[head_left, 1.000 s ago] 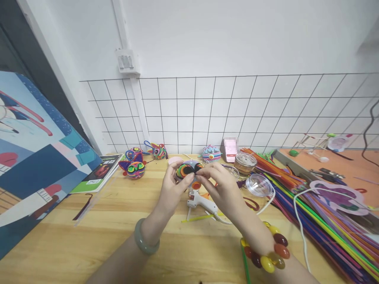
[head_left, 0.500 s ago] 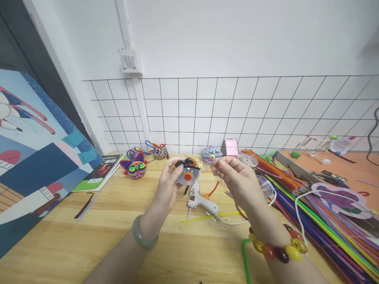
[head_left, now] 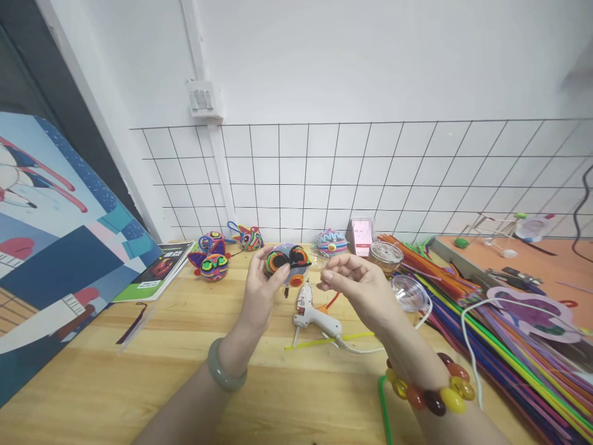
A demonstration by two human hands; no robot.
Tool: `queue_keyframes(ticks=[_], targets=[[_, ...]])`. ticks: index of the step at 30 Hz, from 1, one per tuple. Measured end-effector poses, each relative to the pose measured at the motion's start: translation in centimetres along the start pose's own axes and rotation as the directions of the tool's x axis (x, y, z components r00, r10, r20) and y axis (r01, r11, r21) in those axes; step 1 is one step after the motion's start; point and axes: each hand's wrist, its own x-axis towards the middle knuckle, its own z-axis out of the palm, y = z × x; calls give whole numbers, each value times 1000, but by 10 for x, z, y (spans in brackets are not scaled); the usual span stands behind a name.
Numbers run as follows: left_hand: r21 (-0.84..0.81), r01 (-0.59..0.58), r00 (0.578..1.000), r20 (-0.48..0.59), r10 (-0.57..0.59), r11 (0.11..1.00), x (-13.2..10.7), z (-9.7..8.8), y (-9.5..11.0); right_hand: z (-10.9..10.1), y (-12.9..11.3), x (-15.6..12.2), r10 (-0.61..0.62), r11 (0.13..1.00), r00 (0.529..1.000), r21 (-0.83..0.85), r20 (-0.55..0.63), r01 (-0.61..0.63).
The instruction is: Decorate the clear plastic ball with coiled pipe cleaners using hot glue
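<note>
My left hand [head_left: 260,290] grips a clear ball [head_left: 303,272] with its thumb on the front. Coiled pipe cleaners in black, green and orange form two eye-like shapes on the ball, with an orange round piece below them. Just right of the ball, my right hand [head_left: 365,290] is apart from it, its thumb and fingertips pinched together. Anything between those fingertips is too small to make out. Below both hands a white glue gun [head_left: 319,319] lies on the wooden table [head_left: 185,383], by a yellow pipe cleaner [head_left: 301,346].
Finished-looking colourful balls [head_left: 214,266] stand at the back left, beside a magazine [head_left: 160,272]. A striped ball [head_left: 332,242] and a phone [head_left: 362,236] are at the back. Bundled pipe cleaners [head_left: 486,352], a clear half-shell [head_left: 409,293] and a white cord [head_left: 467,340] occupy the right.
The ball has tipped in my left hand, so its eye shapes show more and the orange piece sits lower. My right hand has moved slightly down and left.
</note>
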Motion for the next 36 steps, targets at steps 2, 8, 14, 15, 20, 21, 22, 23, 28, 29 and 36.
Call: queue_keyframes(ticks=[2,8,14,15,20,21,22,23,28,29,36], targets=[[26,-64,998,31,63,998,-1,-1,0,0,0,-1,2,1000,999,-8,49,-2],[84,-155,984,96,147,984,-6,-1,4,3,-5,-2,13,1000,990,-7,140,-12],[193,-233,970,119,213,953,-12,1,6,1,-8,-3,47,999,985,5,165,-49],[202,-244,967,123,222,949,-13,1,6,1,-7,-3,46,999,986,20,160,-50],[222,-284,957,128,261,933,-14,0,4,-2,-3,-2,18,998,993,53,114,-24],[225,-286,956,125,264,931,-13,-1,3,-2,-2,-2,10,998,994,62,107,-17],[227,-288,956,123,266,931,-13,-1,3,-3,-1,-2,3,997,995,74,101,-11],[229,-289,956,122,267,929,-13,-1,3,-4,0,-2,-1,996,995,88,98,-7],[218,-279,959,113,260,935,-13,-1,2,-5,3,0,-8,992,996,129,90,-4],[210,-274,960,111,255,939,-12,-1,2,-5,3,0,-6,991,996,131,90,-6],[170,-209,977,80,198,963,-9,-2,2,-5,7,2,21,991,997,129,73,-31]])
